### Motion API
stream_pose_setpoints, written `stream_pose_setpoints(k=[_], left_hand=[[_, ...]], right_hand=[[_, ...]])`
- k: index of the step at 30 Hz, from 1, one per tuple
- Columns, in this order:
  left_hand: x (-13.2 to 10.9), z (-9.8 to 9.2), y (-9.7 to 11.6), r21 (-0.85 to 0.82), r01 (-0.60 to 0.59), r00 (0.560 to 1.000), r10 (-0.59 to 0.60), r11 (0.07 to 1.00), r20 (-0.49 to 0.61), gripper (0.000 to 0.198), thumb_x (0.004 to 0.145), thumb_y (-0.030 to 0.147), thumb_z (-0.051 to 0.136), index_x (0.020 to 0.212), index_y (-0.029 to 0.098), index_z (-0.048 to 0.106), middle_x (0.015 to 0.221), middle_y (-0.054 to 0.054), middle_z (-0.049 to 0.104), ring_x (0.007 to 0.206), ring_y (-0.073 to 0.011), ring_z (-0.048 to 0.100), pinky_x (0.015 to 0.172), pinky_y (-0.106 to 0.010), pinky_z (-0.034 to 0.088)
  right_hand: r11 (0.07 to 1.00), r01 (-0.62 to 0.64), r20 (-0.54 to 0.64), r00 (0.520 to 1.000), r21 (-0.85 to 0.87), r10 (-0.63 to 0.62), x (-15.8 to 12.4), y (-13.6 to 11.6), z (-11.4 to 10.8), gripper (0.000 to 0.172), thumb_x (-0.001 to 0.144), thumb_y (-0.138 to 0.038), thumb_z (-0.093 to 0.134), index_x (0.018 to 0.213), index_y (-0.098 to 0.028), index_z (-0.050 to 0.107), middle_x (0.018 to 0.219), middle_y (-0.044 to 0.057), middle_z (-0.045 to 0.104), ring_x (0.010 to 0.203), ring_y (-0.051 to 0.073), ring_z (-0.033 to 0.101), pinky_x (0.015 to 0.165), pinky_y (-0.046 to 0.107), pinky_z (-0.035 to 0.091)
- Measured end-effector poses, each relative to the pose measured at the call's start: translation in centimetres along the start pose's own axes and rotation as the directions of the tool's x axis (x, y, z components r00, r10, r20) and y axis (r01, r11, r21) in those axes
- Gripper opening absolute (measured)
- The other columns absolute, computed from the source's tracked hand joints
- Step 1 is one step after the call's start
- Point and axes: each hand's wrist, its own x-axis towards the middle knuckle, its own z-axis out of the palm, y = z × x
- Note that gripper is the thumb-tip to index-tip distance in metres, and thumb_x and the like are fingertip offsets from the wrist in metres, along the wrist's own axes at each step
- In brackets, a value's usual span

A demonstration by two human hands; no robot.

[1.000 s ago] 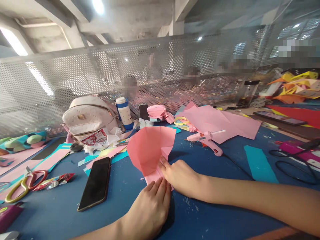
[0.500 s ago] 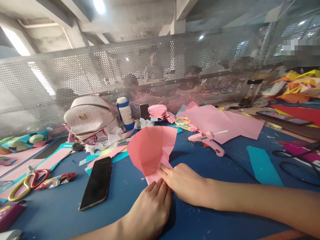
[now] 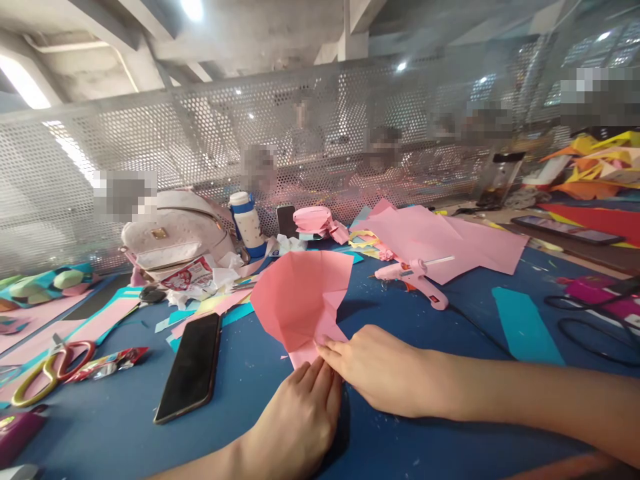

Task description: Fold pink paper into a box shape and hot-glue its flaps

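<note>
Pink folded paper (image 3: 300,303) stands fanned up on the blue counter (image 3: 125,427), its narrow near end pinned flat under the left hand (image 3: 300,417) while the right hand's (image 3: 385,370) extended fingers (image 3: 327,347) press its fold from the right.

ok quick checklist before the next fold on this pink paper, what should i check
1. Left hand pinning the lower end of the pink paper flat on the table: ok.
2. Right hand fingertips on the fold line: ok.
3. Upper flap free and standing up: ok.
4. Phone apart from the paper: ok.
5. Glue gun lying apart from both hands: ok; whether it is hot, cannot tell.
6. Crease straight under the hands: cannot tell, it is hidden.
</note>
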Motion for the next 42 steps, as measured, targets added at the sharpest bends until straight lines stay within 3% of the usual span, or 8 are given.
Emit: stream_pose_setpoints(k=[4, 7, 12, 21, 29, 37, 39, 42], left_hand=[[-0.2, 0.1, 0.0, 0.004, -0.014, 1.000, 0.014, 1.000, -0.006, 0.046, 0.080, 0.013, 0.046, 0.122, -0.001, 0.057, 0.117, -0.022, 0.066, 0.106, -0.0324, 0.064, 0.087, -0.038, 0.056], [-0.4, 0.2, 0.0, 0.017, -0.019, 0.999, 0.019, 1.000, -0.033, 0.045, 0.079, 0.012, 0.045, 0.121, -0.001, 0.058, 0.117, -0.021, 0.066, 0.106, -0.0314, 0.064, 0.086, -0.037, 0.056], [-0.5, 0.4, -0.1, 0.024, -0.017, 0.999, 0.018, 1.000, -0.039, 0.045, 0.080, 0.012, 0.044, 0.121, 0.000, 0.057, 0.117, -0.020, 0.066, 0.106, -0.0313, 0.064, 0.086, -0.037, 0.056], [-0.4, 0.3, -0.1, 0.016, -0.017, 1.000, 0.017, 1.000, -0.025, 0.045, 0.081, 0.013, 0.044, 0.123, 0.000, 0.056, 0.119, -0.021, 0.066, 0.108, -0.0315, 0.064, 0.088, -0.037, 0.055], [-0.6, 0.4, -0.1, 0.032, -0.021, 0.999, 0.022, 0.999, -0.025, 0.044, 0.082, 0.014, 0.044, 0.122, 0.001, 0.057, 0.118, -0.020, 0.066, 0.107, -0.0312, 0.064, 0.087, -0.037, 0.055], [-0.5, 0.2, -0.1, 0.042, -0.026, 1.000, 0.026, 0.999, 0.001, 0.045, 0.083, 0.014, 0.043, 0.124, 0.001, 0.055, 0.121, -0.020, 0.065, 0.109, -0.0308, 0.063, 0.089, -0.036, 0.054], [-0.6, 0.2, -0.1, 0.037, -0.027, 1.000, 0.027, 0.999, 0.003, 0.045, 0.083, 0.014, 0.044, 0.125, 0.000, 0.055, 0.121, -0.020, 0.064, 0.110, -0.0309, 0.062, 0.089, -0.036, 0.054], [-0.6, 0.2, 0.0, 0.025, -0.020, 1.000, 0.021, 0.999, -0.011, 0.045, 0.082, 0.015, 0.045, 0.124, 0.001, 0.056, 0.119, -0.019, 0.066, 0.108, -0.0307, 0.063, 0.088, -0.036, 0.054]], right_hand=[[0.998, -0.010, 0.048, 0.999, 0.063, 0.006, -0.5, 1.0, -1.8, 0.067, 0.077, -0.007, 0.052, 0.142, -0.004, 0.037, 0.080, 0.011, 0.072, 0.057, 0.021, 0.064, 0.043, 0.029, 0.025], [0.994, -0.032, 0.046, 0.999, 0.101, 0.028, -0.5, 2.3, -2.4, 0.066, 0.080, -0.008, 0.050, 0.144, -0.006, 0.034, 0.072, 0.009, 0.071, 0.056, 0.021, 0.062, 0.044, 0.028, 0.022], [0.991, -0.019, 0.043, 0.999, 0.134, 0.013, 0.1, 3.0, -1.1, 0.081, 0.074, -0.005, 0.053, 0.149, -0.006, 0.023, 0.078, 0.010, 0.071, 0.058, 0.022, 0.063, 0.044, 0.027, 0.025], [0.978, 0.002, 0.075, 0.997, 0.208, -0.018, -0.5, 3.4, -2.1, 0.068, 0.084, -0.010, 0.047, 0.149, -0.010, 0.026, 0.085, 0.012, 0.072, 0.072, 0.025, 0.066, 0.055, 0.029, 0.035], [0.974, -0.021, 0.140, 0.990, 0.224, -0.011, 0.5, 3.1, -0.7, 0.082, 0.079, -0.007, 0.048, 0.152, -0.009, 0.011, 0.093, 0.015, 0.072, 0.069, 0.026, 0.067, 0.051, 0.027, 0.034], [0.965, 0.063, 0.109, 0.990, 0.255, -0.094, -0.6, 3.9, -2.8, 0.060, 0.091, -0.015, 0.040, 0.150, -0.012, 0.026, 0.095, 0.015, 0.072, 0.078, 0.025, 0.067, 0.059, 0.030, 0.038], [0.955, 0.025, 0.074, 0.996, 0.296, -0.049, -0.6, 4.0, -3.1, 0.053, 0.094, -0.020, 0.039, 0.147, -0.016, 0.034, 0.094, 0.012, 0.073, 0.077, 0.024, 0.066, 0.059, 0.029, 0.038], [0.923, -0.115, -0.025, 0.991, 0.366, 0.134, -0.2, 4.2, -2.8, 0.041, 0.092, -0.020, 0.043, 0.131, -0.024, 0.055, 0.086, 0.006, 0.072, 0.074, 0.022, 0.066, 0.057, 0.027, 0.035]])
